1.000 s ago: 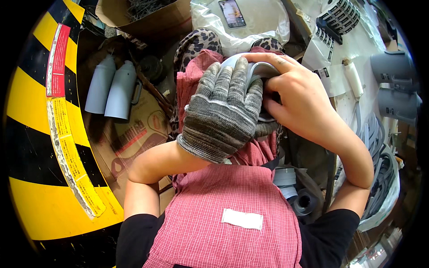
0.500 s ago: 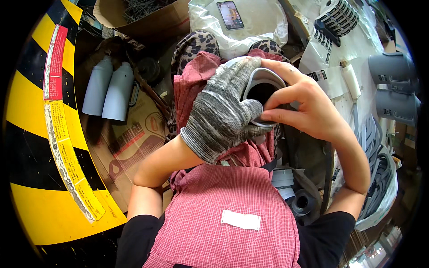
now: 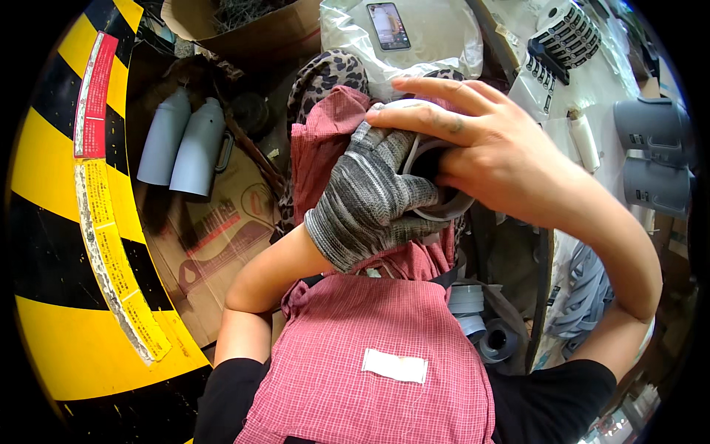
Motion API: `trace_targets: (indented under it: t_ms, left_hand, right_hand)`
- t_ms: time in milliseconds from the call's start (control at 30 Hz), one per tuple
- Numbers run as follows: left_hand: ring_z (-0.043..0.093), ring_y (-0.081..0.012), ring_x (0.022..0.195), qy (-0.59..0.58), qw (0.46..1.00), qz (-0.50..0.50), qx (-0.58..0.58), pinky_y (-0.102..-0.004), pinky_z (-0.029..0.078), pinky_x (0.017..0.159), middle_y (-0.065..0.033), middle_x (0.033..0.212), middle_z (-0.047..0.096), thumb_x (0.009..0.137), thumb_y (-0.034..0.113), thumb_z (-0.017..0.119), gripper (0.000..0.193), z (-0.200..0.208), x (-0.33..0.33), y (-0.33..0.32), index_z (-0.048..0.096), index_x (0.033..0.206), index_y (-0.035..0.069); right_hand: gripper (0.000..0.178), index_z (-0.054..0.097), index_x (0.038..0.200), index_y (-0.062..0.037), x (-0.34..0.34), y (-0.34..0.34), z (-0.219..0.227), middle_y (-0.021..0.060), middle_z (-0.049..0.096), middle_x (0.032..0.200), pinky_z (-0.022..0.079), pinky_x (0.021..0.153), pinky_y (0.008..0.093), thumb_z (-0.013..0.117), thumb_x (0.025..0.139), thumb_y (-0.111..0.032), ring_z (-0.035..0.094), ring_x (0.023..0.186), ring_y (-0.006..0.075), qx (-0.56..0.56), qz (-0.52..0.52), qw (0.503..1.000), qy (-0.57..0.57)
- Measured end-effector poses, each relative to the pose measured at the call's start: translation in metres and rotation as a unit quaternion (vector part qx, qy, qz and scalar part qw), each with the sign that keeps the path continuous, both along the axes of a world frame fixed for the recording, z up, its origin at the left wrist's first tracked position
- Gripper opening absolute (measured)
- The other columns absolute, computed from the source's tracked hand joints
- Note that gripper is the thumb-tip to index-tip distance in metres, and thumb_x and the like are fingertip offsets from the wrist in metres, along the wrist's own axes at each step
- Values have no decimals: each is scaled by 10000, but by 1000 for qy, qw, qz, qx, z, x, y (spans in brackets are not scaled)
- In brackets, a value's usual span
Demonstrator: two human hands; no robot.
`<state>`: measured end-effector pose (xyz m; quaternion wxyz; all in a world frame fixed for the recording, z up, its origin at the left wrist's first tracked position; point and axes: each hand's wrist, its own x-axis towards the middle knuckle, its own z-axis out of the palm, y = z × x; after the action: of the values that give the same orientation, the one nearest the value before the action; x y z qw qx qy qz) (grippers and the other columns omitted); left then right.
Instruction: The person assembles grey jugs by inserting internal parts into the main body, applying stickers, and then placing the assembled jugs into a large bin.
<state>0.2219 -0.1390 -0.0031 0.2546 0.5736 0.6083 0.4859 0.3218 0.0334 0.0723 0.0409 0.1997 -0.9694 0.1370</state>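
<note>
In my lap stands a hollow light-grey cylinder [image 3: 456, 209], its dark open mouth facing up. My left hand [image 3: 373, 192], in a grey striped knit glove, is closed around its left side, the thumb near the rim. Bare, my right hand [image 3: 481, 144] reaches over the mouth from the right. Its forefinger and middle finger are stretched out and apart, one tip by the glove's knuckles. The right thumb is at the opening, partly hidden. Under the hands lies the red checked apron [image 3: 362, 325] over leopard-print trousers [image 3: 329, 74].
Two grey bottle-shaped vessels [image 3: 196, 152] stand on cardboard at left, beside a yellow-black striped panel [image 3: 48, 259]. A phone [image 3: 388, 26] lies on plastic ahead. At right are label rolls [image 3: 569, 37], grey mugs [image 3: 654, 181] and grey strips [image 3: 584, 288]. Grey rings [image 3: 499, 340] sit by my right side.
My right hand has moved from pinching the near right rim to lying across the mouth, fingers stretched leftward. The right elbow has swung outward. My left hand keeps its hold.
</note>
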Motion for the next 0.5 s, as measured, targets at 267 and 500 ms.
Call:
trace_targets:
  t_ms: [267,500]
  left_hand:
    - [497,-313,1353,-92,995,28,9,-402,406,1119,-154,1418,524,824,129,788,577,-7,4,-9,569,1358,117]
    - [487,-316,1353,488,801,276,208,-619,291,1177,-46,1390,621,858,494,713,582,25,-1,-36,597,1369,240]
  right_hand:
    - [122,645,649,-4,5,-13,2,51,570,1437,437,1097,464,731,672,-87,458,1395,323,-28,-70,997,34]
    - [290,543,744,-6,54,-34,43,190,647,1016,518,729,342,782,826,-148,648,840,269,-179,-138,974,-16]
